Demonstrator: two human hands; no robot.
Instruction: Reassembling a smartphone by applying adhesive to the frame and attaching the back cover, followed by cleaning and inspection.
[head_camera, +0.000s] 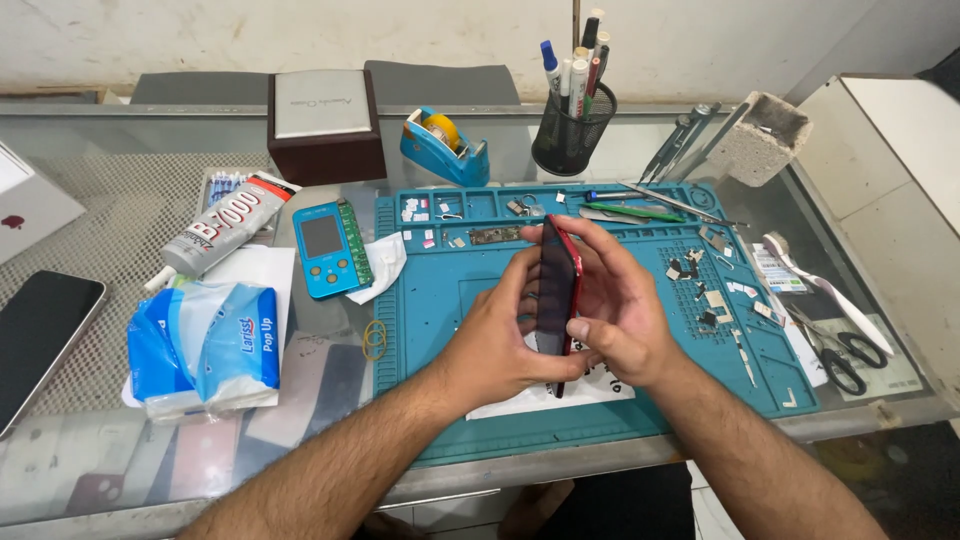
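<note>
A red phone (557, 292) stands on edge in the middle of the frame, above a blue work mat (440, 300). The left hand (495, 340) grips its near side, fingers closed around the dark screen face. The right hand (612, 300) clasps the red back, fingers curled over the top edge, thumb at the lower end. A white paper (590, 388) lies beneath. Left of the mat sit a small blue tester (325, 247), a glue tube (222, 227) and a tissue pack (205, 345). Scissors (838, 352) lie at right.
</note>
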